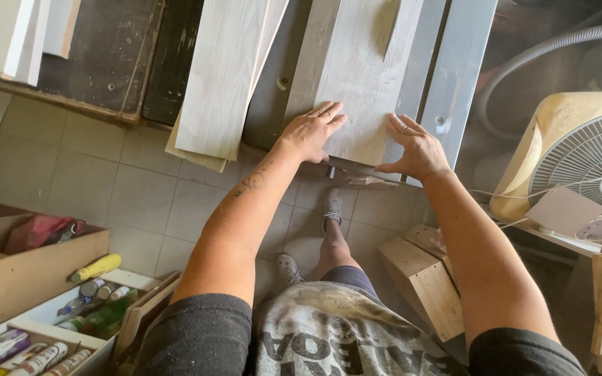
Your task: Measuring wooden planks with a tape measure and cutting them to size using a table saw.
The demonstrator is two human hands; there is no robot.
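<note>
Pale board (pixel 362 83) lies under left hand (pixel 313 132) and right hand (pixel 416 150), seemingly flat.

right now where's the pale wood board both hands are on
In the head view, the pale board lies top centre on the grey metal saw table, with the left hand and right hand flat on its near end.

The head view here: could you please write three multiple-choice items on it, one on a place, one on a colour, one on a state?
1. Where is the fan?
A. right of the person
B. on the saw table
C. left of the person

2. What colour is the bottle in the box at lower left?
A. blue
B. yellow
C. black

3. How do the left hand and right hand meet the pale board?
A. clenched
B. lifted clear
C. flat, fingers spread

Answers: 1 A, it stands at the frame's right edge. 2 B, its body is yellow. 3 C, both palms press on the board's near end.
</note>
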